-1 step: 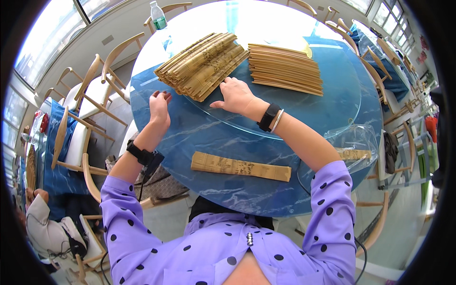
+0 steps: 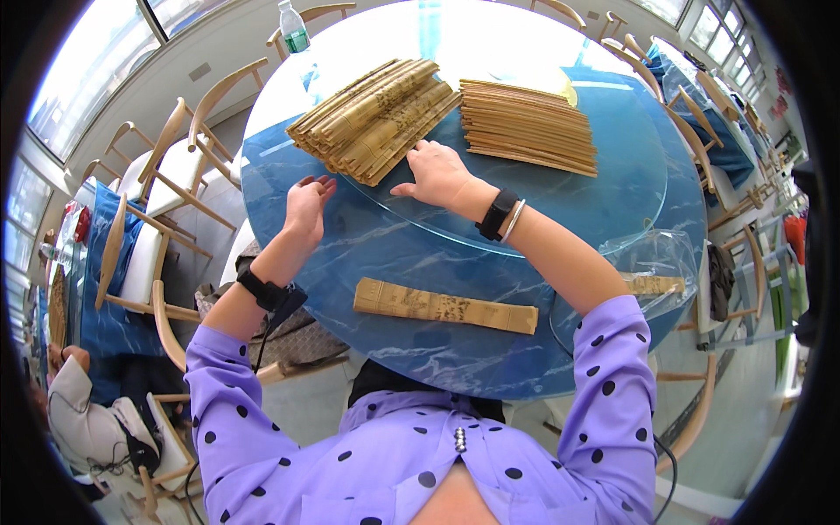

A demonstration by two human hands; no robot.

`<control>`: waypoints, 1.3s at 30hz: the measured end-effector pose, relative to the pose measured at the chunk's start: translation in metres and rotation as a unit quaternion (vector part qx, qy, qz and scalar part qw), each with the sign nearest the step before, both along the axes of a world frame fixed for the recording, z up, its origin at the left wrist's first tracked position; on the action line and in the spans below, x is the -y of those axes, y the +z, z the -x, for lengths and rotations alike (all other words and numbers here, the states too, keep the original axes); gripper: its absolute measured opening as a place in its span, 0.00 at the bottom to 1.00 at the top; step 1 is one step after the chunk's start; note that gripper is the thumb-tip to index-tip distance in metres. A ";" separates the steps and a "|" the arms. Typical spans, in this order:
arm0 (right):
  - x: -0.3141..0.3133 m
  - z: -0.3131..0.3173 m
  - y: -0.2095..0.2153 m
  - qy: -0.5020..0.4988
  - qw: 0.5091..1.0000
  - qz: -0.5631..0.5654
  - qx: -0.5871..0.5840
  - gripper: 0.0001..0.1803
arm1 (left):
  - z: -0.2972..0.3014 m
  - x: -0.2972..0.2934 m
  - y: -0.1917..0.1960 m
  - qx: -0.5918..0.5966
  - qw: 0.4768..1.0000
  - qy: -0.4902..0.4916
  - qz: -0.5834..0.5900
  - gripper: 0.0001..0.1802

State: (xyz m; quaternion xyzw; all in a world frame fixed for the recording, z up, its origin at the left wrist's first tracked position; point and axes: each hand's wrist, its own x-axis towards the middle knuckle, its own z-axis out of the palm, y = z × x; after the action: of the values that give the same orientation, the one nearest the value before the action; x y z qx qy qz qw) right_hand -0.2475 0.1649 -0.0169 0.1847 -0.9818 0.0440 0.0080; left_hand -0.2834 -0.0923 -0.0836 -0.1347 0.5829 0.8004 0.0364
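On the glass turntable lies a pile of folded tan paper strips with dark printed patterns, like closed pleated fan leaves. To its right a stack of thin brown wooden sticks lies side by side. My right hand is at the pile's near right edge, thumb spread, fingertips by the strips; whether they touch is unclear. Below the pile's left end, my left hand hovers with loosely bent fingers and nothing in it. One single folded paper strip lies flat near the table's front edge.
The round blue marbled table carries a glass turntable. A clear plastic bag with another patterned strip lies at the right. A water bottle stands at the far left edge. Wooden chairs surround the table; a person's sleeve shows lower left.
My left hand has shifted slightly right and its fingers have turned toward the pile. My right hand and the strips stay almost where they were.
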 end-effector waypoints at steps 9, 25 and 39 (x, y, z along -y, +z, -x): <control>-0.013 0.035 -0.004 0.116 0.937 -0.109 -0.311 0.41 | -0.029 -0.044 0.009 0.021 0.969 -0.247 0.001 0.21; 0.036 0.089 0.007 0.118 0.966 -0.132 -0.189 0.75 | -0.026 -0.047 0.012 0.034 0.959 -0.277 0.056 0.15; 0.043 0.129 0.001 0.109 0.967 -0.123 -0.195 0.73 | -0.026 -0.049 0.016 0.041 0.951 -0.285 0.111 0.16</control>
State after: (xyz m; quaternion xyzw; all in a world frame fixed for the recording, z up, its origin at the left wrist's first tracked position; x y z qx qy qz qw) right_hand -0.3763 0.1217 -0.0155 0.2948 -0.9331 -0.1135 0.1718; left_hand -0.2572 -0.0435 -0.0673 0.0011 0.6804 0.6806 0.2718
